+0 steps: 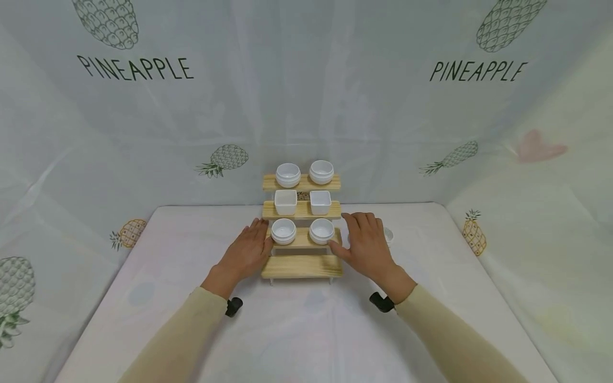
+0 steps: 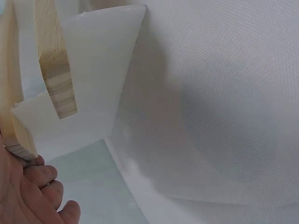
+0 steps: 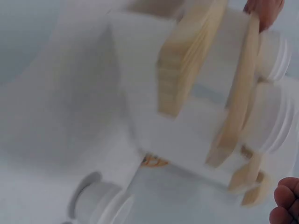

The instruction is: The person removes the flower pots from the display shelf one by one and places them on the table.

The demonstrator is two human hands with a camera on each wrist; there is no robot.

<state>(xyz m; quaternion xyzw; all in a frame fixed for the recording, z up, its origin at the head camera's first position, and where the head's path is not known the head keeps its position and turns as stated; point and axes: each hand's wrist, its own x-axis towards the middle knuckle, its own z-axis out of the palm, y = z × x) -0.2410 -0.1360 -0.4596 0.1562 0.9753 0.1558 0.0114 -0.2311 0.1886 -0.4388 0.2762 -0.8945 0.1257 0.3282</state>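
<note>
A tiered wooden stand (image 1: 303,266) with white side panels (image 2: 100,60) stands between the two hands. My left hand (image 1: 248,249) lies along its left side, fingers stretched forward and touching a shelf end (image 2: 22,144) in the left wrist view. On the right, my right hand (image 1: 367,242) is spread beside the stand, its thumb at the right round white bowl (image 1: 322,231). Another round bowl (image 1: 283,231) shares that shelf near my left thumb. Two square white bowls (image 1: 286,202) sit one tier up, and two round bowls (image 1: 288,175) on the top tier.
A white cup (image 1: 388,234) stands on the table partly behind my right hand; the right wrist view shows this cup (image 3: 100,203) beside the stand. A pale cloth covers the table (image 1: 306,330). A pineapple-printed curtain (image 1: 306,96) hangs behind and at the sides.
</note>
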